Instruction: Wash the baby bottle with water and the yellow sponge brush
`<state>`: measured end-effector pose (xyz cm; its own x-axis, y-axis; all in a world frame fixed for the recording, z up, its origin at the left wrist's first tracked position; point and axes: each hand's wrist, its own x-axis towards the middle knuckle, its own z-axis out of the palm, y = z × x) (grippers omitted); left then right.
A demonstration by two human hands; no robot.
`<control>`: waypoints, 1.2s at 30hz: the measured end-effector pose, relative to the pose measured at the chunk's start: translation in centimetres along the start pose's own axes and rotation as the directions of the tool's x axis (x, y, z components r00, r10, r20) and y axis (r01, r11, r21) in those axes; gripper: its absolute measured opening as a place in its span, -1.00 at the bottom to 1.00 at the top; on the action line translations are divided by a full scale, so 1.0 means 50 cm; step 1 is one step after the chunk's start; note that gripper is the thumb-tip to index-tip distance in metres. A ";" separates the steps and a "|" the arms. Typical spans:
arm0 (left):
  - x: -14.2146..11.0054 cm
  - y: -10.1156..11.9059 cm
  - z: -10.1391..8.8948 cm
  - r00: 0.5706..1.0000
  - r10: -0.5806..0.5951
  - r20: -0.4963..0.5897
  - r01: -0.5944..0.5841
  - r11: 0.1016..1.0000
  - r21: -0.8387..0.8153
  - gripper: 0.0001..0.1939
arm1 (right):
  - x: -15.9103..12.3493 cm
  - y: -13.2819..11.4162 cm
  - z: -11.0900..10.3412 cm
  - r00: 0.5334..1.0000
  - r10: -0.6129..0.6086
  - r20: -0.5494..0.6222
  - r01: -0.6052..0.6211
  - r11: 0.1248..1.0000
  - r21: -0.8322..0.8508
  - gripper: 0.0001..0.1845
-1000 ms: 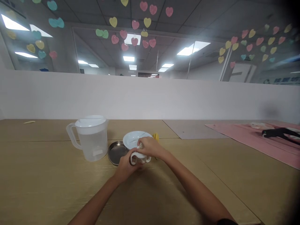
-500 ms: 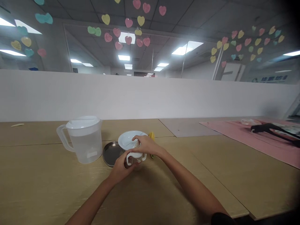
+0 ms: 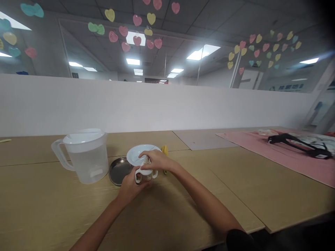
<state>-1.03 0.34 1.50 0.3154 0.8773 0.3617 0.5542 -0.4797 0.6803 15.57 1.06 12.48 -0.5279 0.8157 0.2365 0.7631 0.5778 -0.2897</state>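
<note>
A small two-handled cup (image 3: pixel 146 176), with a clear body, white collar and white side handles, stands upright between my hands. My left hand (image 3: pixel 131 184) is wrapped round its left side and lower body, thumb near the rim. From above, my right hand (image 3: pixel 158 161) closes its fingers round the cup's clear, ridged top piece (image 3: pixel 146 160); fingers partly hide this piece. Right behind my hands is a white plate (image 3: pixel 134 156) with a thin, pale stick-like thing on it. A round dark metal tray (image 3: pixel 119 171) lies left of the cup.
A translucent lidded pitcher (image 3: pixel 90 160) stands to the left. Something yellow (image 3: pixel 164 150) lies behind my right wrist. On the right, a pink mat (image 3: pixel 251 144) bears a black strap-like object (image 3: pixel 298 143). A low white wall (image 3: pixel 157 108) runs along the table's back.
The view has turned slightly right, so things appear shifted left. Both hands keep their hold on the cup; my right fingers have moved only a little at its top.
</note>
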 end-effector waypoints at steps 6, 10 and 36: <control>0.002 -0.018 -0.006 1.000 0.005 0.028 -0.003 0.998 -0.068 -0.37 | -0.015 -0.011 -0.014 0.985 -0.154 0.078 0.142 0.980 0.140 -0.50; 0.003 -0.019 -0.009 0.999 0.039 0.032 -0.037 0.997 -0.066 -0.38 | -0.012 -0.008 -0.006 0.992 -0.130 -0.002 0.124 0.941 0.316 -0.54; 0.002 -0.021 -0.011 0.998 0.031 0.057 -0.021 0.986 -0.163 -0.36 | -0.012 -0.007 -0.074 0.855 0.134 -0.501 0.196 0.811 0.552 -0.88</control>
<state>-2.03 0.94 1.16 0.3757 0.8599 0.3454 0.4147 -0.4894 0.7672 17.02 0.27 15.88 -0.1617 0.7610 0.6283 0.3093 0.6436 -0.7000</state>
